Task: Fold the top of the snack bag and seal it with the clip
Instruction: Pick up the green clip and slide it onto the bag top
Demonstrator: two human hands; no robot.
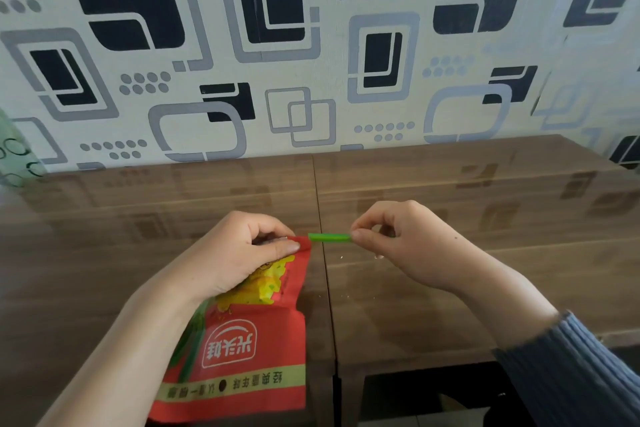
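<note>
A red snack bag [242, 340] with yellow and green print lies flat on the brown table, its top end pointing away from me. My left hand [235, 253] pinches the folded top edge of the bag between thumb and fingers. A slim green clip [329, 237] sticks out sideways from the bag's top right corner. My right hand [398, 239] grips the clip's right end with its fingertips. How far the clip reaches over the fold is hidden by my left hand.
Two brown wooden tabletops [450, 204] meet at a seam [325, 288] beside the bag. A patterned wall [311, 45] rises at the table's far edge. A few crumbs [343, 295] lie right of the seam. A green patterned object [14, 156] is at the far left.
</note>
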